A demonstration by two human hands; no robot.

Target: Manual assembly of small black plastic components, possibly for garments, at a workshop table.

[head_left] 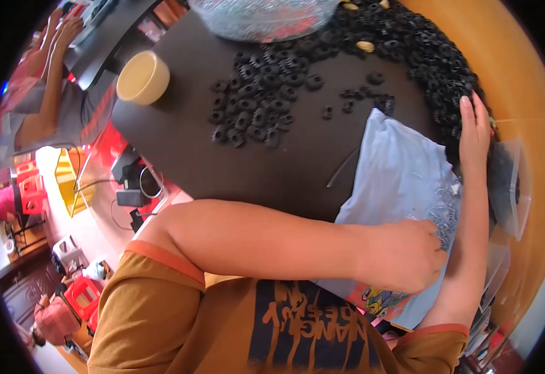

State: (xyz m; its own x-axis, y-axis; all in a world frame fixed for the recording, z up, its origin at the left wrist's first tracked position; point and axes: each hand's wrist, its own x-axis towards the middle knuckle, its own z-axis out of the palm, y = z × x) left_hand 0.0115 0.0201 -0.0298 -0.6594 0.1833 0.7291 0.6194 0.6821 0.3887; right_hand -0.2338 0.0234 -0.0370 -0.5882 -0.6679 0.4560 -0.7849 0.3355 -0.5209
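Observation:
My left arm reaches across my body, and my left hand point(403, 257) is closed over a pale blue cloth point(397, 165). Its curled fingertips are at a heap of small silvery metal pieces point(444, 209) on the cloth; whatever they grip is hidden. My right hand point(475, 134) lies farther out at the right, fingers stretched along the edge of a large pile of small black ring-shaped parts point(434, 65). A smaller group of the same black parts point(257, 103) is spread over the middle of the dark table point(222, 168), with a few loose ones nearer the cloth.
A clear plastic bag point(266, 22) with shiny contents sits at the far edge. A cream round tub point(143, 78) stands at the table's left corner. Clear plastic bins point(512, 187) are at the right. Another person's arms point(51, 81) show at the far left, beyond red stools point(31, 190).

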